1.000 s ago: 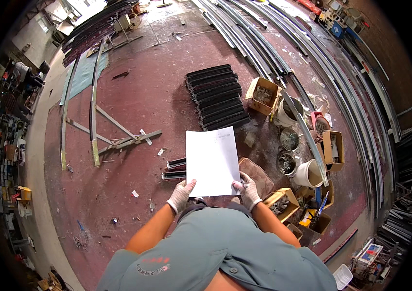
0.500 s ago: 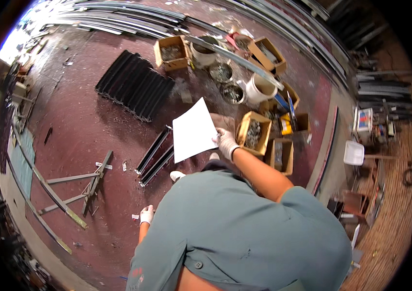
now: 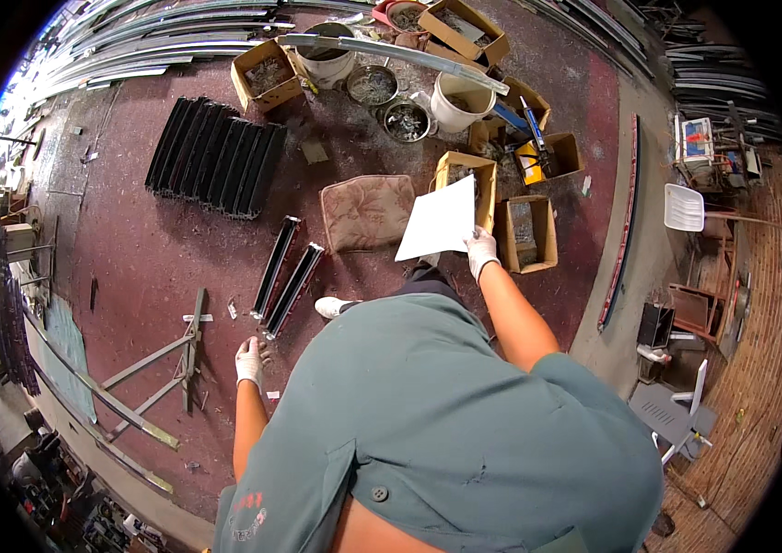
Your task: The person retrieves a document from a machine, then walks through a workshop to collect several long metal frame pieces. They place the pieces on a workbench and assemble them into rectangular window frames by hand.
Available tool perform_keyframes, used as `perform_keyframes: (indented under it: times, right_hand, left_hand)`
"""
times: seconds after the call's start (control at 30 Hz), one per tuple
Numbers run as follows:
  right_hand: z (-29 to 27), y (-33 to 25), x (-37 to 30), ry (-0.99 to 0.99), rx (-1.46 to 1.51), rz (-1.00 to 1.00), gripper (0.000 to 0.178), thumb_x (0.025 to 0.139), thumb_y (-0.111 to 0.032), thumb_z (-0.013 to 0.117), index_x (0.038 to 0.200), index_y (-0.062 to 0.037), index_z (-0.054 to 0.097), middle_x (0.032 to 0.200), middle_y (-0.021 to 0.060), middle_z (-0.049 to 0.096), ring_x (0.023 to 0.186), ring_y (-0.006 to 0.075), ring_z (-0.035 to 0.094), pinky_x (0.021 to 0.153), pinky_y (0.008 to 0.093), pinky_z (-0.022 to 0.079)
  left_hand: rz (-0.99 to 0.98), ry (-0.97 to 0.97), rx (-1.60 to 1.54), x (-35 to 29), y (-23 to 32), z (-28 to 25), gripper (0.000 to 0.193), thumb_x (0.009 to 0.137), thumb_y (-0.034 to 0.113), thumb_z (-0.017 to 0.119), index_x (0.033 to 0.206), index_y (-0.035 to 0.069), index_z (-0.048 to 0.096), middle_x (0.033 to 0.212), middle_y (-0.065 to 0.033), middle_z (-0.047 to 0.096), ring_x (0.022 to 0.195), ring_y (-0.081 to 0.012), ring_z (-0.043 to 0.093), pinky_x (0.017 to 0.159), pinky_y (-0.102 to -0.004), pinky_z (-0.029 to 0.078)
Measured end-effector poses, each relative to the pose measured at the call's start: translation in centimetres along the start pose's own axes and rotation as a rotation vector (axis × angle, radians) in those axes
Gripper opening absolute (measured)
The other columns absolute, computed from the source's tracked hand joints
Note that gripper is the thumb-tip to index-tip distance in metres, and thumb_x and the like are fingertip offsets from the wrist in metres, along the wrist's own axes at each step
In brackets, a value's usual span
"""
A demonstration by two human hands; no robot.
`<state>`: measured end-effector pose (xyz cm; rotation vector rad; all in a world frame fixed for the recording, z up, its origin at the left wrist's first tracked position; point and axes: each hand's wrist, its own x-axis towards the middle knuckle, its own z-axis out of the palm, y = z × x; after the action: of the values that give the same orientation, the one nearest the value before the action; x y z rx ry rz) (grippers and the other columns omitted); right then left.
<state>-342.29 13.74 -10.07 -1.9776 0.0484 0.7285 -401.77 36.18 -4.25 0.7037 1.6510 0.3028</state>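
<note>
My right hand [image 3: 481, 252], in a pale glove, is closed on the edge of a white sheet [image 3: 439, 221], which looks like paper or thin card. The sheet hangs tilted and covers part of an open carton [image 3: 454, 168]. My left hand [image 3: 249, 363], gloved with the fingertips bare, hangs low on the left with its fingers loosely apart and nothing visible in them. Two short black metal-edged bars [image 3: 291, 289] lie on the floor just beyond it. A flowered square cushion [image 3: 368, 212] lies between the bars and the sheet.
A stack of black strips [image 3: 216, 158] lies at the far left. Cartons [image 3: 531, 235], a white bucket [image 3: 461, 101] and round tins of small metal parts [image 3: 407, 121] stand ahead. A metal frame [image 3: 190, 350] lies left. Long metal profiles [image 3: 142, 46] line the back.
The white sheet has moved right with my right hand, uncovering the cushion. My left hand has reached forward, nearer the black bars. The whole view has shifted.
</note>
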Motion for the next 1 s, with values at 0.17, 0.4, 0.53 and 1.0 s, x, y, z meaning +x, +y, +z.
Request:
perform_keyframes:
  times: [0.17,0.4,0.53,1.0]
  right_hand:
    - [-4.8,1.0,7.9,0.045,0.000,0.134,0.038,0.085,0.003,0.063,0.123,0.0011,0.062,0.106,0.0053,0.068,0.095,0.0166,0.062,0.086,0.0288,0.049]
    - [-8.8,-1.2,18.2,0.011,-0.016,0.220,0.044,0.091,-0.004,0.064,0.134,0.0011,0.054,0.119,0.0103,0.066,0.104,0.0198,0.063,0.091,0.0315,0.049]
    - [-7.9,0.7,26.7,0.013,0.007,0.141,0.043,0.092,-0.006,0.063,0.133,0.0011,0.054,0.119,0.0108,0.067,0.103,0.0207,0.064,0.091,0.0328,0.049]
    - [5.5,19.8,45.6,0.261,0.413,0.184,0.041,0.087,0.002,0.060,0.128,0.0031,0.056,0.115,0.0093,0.065,0.099,0.0174,0.063,0.088,0.0288,0.050]
  left_hand:
    - [0.017,0.029,0.135,-4.3,-0.1,8.7,0.027,0.097,0.025,0.060,0.116,0.006,0.059,0.087,-0.0051,0.065,0.061,-0.0127,0.058,0.052,-0.0262,0.048]
    - [0.206,-0.167,0.614,-13.7,-4.7,23.0,0.049,0.094,0.030,0.066,0.134,0.004,0.055,0.125,-0.0177,0.064,0.120,-0.0264,0.059,0.102,-0.0365,0.045]
    - [0.305,-0.058,0.585,-19.0,-2.7,32.1,0.048,0.091,0.008,0.067,0.135,-0.002,0.050,0.135,-0.0188,0.056,0.130,-0.0260,0.050,0.112,-0.0359,0.035]
    - [0.369,-0.184,1.121,-12.6,-0.9,38.4,0.057,0.080,0.012,0.069,0.133,0.002,0.053,0.125,-0.0191,0.051,0.116,-0.0356,0.051,0.104,-0.0423,0.040]
